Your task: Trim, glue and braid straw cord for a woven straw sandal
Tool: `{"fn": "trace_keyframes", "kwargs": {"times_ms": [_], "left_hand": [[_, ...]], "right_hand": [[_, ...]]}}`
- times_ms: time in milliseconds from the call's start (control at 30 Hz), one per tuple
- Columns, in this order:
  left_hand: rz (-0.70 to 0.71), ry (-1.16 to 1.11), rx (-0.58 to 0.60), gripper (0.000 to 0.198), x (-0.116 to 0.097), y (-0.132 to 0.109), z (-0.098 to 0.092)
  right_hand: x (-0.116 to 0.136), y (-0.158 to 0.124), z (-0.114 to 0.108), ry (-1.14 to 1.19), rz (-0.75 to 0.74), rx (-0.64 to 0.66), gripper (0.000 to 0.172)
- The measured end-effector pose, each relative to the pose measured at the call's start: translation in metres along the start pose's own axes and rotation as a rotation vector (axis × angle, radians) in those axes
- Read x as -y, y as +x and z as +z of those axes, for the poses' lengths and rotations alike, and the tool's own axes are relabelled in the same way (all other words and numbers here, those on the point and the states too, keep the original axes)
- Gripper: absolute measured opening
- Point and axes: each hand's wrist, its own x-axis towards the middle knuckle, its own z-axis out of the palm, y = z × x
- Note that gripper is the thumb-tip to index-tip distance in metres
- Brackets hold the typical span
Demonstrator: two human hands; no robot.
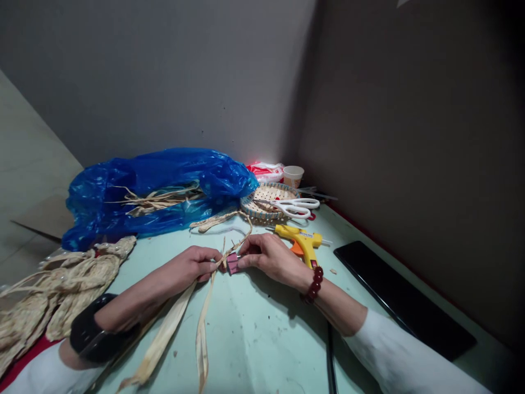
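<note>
My left hand (pixel 191 267) pinches the pale husk strips (pixel 171 324) where they cross. Beyond that crossing a thin braid (pixel 249 225) of the same fibre curves away across the table, while long loose ends trail toward me. A pink binder clip (pixel 233 263) sits right beside the crossing, at the braid. Its handle is between the thumb and fingers of my right hand (pixel 268 258). Whether the clip's jaws bite on the braid cannot be made out. Both hands almost meet over the pale green tabletop (pixel 262 345).
A blue plastic bag (pixel 164 164) of husk strips lies behind. Near it are a woven basket (pixel 250 207), white-handled scissors (pixel 297 207), a paper cup (pixel 293 174) and a yellow glue gun (pixel 301 238). Woven pieces (pixel 80 298) lie left, a black slab (pixel 394 290) right.
</note>
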Motion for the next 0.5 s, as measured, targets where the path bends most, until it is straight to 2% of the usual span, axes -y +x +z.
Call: {"fn": "trace_keyframes", "kwargs": {"times_ms": [333, 500], "left_hand": [[0.01, 0.031, 0.018, 0.012, -0.007, 0.012, -0.003], [0.017, 0.098, 0.076, 0.016, -0.011, 0.013, -0.005]], "right_hand": [[0.001, -0.001, 0.0, 0.014, -0.004, -0.015, 0.013], [-0.001, -0.001, 0.002, 0.024, -0.024, -0.008, 0.011]]}}
